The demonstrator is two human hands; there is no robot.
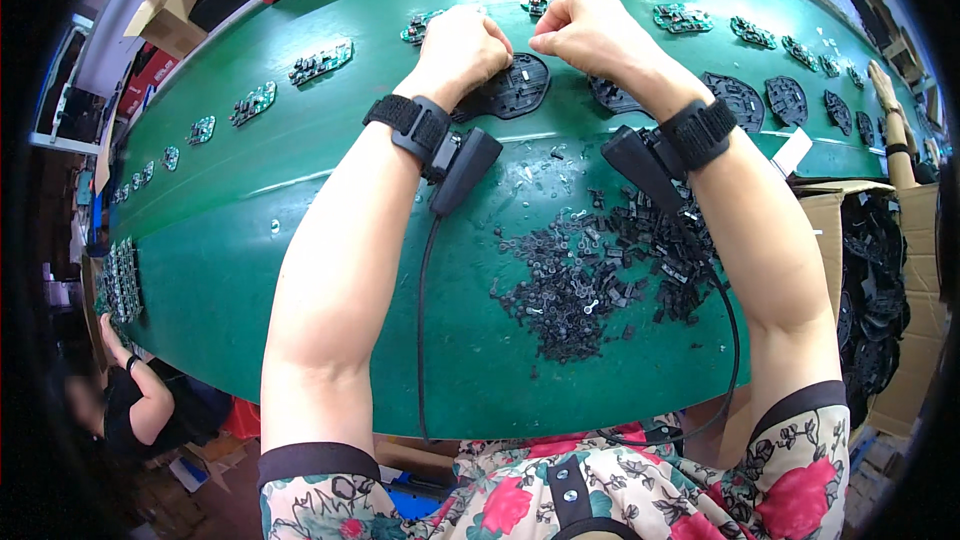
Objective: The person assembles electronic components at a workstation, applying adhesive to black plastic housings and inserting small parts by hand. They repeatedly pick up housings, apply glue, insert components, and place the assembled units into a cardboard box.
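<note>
Head view: left hand [462, 45] and right hand [592, 32] curled into fists over a black plastic shell [515, 88] lying on the green counter [250, 200], both touching its far edge. Grip of each pressed together, apparently pinching a small part; too small to tell. Seemingly mid-way: more dark shells [760, 100] lined up to the right, a heap of small black clips [600, 270] unused nearer the body, green circuit boards [320, 62] spaced along the far side. Shell flat, rounded, ribbed inside.
</note>
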